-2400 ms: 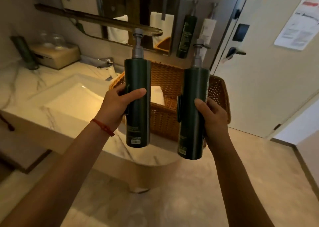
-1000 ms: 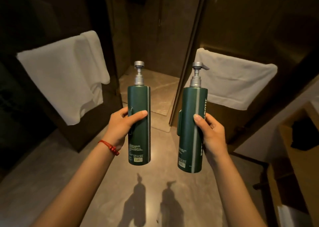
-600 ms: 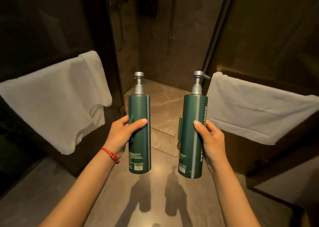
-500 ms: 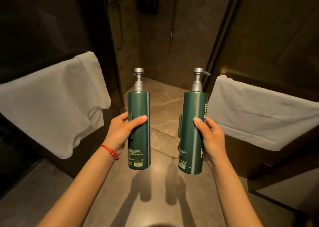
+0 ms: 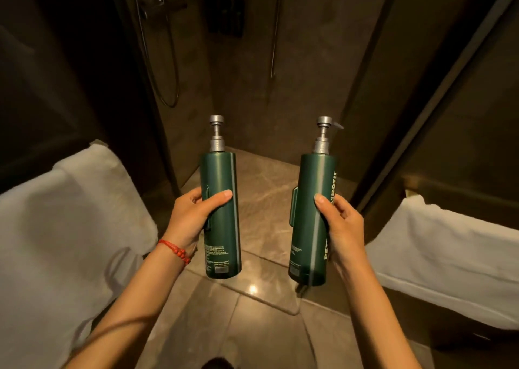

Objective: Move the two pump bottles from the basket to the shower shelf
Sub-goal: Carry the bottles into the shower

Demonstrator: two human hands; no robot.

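Since the earlier frames both bottles have been carried away from the basket on the vanity to the mouth of the shower stall, and the white towels have slid outward to the frame's sides. Dark stone shower walls [image 5: 241, 93] fill the view ahead, with a hose [image 5: 168, 88] looping down at the left and a dim wall holder [image 5: 224, 15] high up; whether that is the shelf cannot be told. Below, the glossy floor [image 5: 264, 200] runs into the stall. One white towel [image 5: 56, 242] hangs at the left edge of the view, a second towel [image 5: 449, 256] at the right. Held upright in the air over the floor, the left green pump bottle [image 5: 223, 228] is clamped in the left hand [image 5: 191, 222], thumb across its front, and the right green pump bottle [image 5: 311, 228] is gripped likewise by the right hand [image 5: 342, 228]. The bottles stand apart, side by side. A red bracelet [image 5: 174, 250] circles the left wrist.
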